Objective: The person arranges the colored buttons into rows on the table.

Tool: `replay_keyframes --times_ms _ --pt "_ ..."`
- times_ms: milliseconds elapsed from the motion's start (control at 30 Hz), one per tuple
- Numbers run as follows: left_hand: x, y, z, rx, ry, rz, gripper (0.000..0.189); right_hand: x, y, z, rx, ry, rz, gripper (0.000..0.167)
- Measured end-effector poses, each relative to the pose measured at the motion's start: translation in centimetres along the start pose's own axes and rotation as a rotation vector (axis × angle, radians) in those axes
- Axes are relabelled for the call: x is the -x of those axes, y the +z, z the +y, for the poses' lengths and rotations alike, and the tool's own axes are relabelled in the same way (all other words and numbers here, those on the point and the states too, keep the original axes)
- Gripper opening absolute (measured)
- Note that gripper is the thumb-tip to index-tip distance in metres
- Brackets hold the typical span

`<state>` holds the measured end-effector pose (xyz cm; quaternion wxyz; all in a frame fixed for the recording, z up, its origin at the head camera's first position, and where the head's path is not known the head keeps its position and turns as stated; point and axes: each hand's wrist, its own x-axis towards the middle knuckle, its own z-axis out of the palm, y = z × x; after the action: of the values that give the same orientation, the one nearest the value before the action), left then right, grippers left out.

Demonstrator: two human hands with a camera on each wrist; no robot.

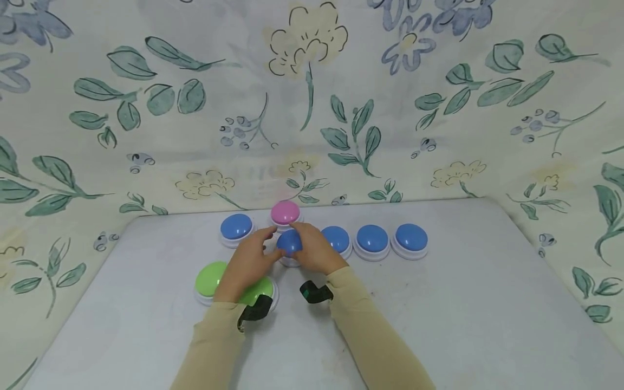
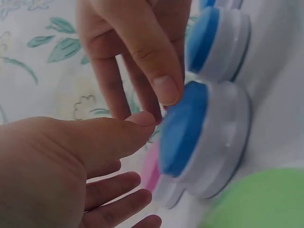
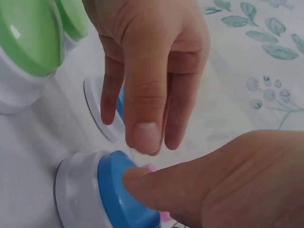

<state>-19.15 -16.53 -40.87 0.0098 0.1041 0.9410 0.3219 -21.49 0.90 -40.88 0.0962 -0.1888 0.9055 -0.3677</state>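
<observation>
A push button with a blue dome and white base (image 1: 290,243) stands on the table between both hands. My left hand (image 1: 251,260) is at its left side, fingers loosely extended, the thumb pointing toward the dome. From the right, my right hand (image 1: 318,250) reaches over it. In the right wrist view, the right thumb (image 3: 147,183) overlaps the blue dome (image 3: 116,190). The left hand (image 2: 52,166) in its own wrist view shows fingers spread apart, with nothing between them. Just behind the blue button is a pink button (image 1: 285,212).
Another blue button (image 1: 236,226) stands at the left. Three more blue buttons, the nearest one (image 1: 336,239) close to the right hand, form a row at the right. Two larger green buttons (image 1: 209,279) lie under and beside the left forearm. Floral cloth (image 1: 312,108) hangs behind the white table (image 1: 468,303).
</observation>
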Motion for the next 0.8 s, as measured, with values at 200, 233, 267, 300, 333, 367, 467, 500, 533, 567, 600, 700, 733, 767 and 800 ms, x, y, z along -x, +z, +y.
replay_keyframes --times_ms 200,233,267,300,333,367,467,500,533,567,600,700,733,767,800 --pt "0.7 -1.8 0.8 0.011 0.009 0.044 0.061 1.0 -0.6 -1.1 -0.058 -0.04 0.047 0.067" --pt "0.8 -2.1 0.9 0.007 0.013 0.05 0.062 1.1 -0.6 -1.3 -0.07 -0.058 0.055 0.067" --pt "1.0 -2.3 1.0 0.001 0.019 0.058 0.062 1.3 -0.7 -1.5 -0.079 -0.075 0.062 0.066" --pt "1.1 -2.5 1.0 -0.01 0.022 0.063 0.062 1.5 -0.7 -1.7 -0.082 -0.092 0.069 0.065" --pt "1.2 -2.7 1.1 -0.02 0.023 0.067 0.062 1.7 -0.7 -1.8 -0.08 -0.106 0.074 0.065" --pt "1.4 -2.9 1.1 -0.032 0.027 0.073 0.062 1.9 -0.7 -2.0 -0.082 -0.116 0.076 0.064" --pt "2.2 -3.5 1.0 -0.061 0.045 0.092 0.061 2.4 -0.5 -2.3 -0.065 -0.148 0.096 0.062" --pt "2.5 -3.6 1.0 -0.068 0.046 0.096 0.061 2.6 -0.3 -2.4 -0.061 -0.161 0.102 0.061" --pt "2.9 -3.8 0.9 -0.072 0.048 0.099 0.061 2.9 -0.2 -2.5 -0.056 -0.176 0.104 0.06" --pt "3.3 -3.9 0.9 -0.075 0.048 0.099 0.061 3.1 0.0 -2.6 -0.054 -0.188 0.104 0.06" --pt "3.7 -3.9 0.8 -0.079 0.045 0.097 0.06 3.3 0.3 -2.7 -0.054 -0.202 0.107 0.059" --pt "5.0 -4.0 0.7 -0.09 0.019 0.092 0.061 4.0 1.1 -2.9 -0.058 -0.232 0.107 0.058" --pt "5.4 -4.0 0.6 -0.093 0.012 0.096 0.06 4.3 1.4 -2.9 -0.057 -0.235 0.104 0.058" --pt "5.8 -3.9 0.5 -0.094 0.005 0.1 0.06 4.5 1.7 -2.9 -0.057 -0.234 0.102 0.058" --pt "6.2 -3.8 0.5 -0.096 -0.001 0.105 0.06 4.7 2.0 -2.9 -0.054 -0.236 0.1 0.058"
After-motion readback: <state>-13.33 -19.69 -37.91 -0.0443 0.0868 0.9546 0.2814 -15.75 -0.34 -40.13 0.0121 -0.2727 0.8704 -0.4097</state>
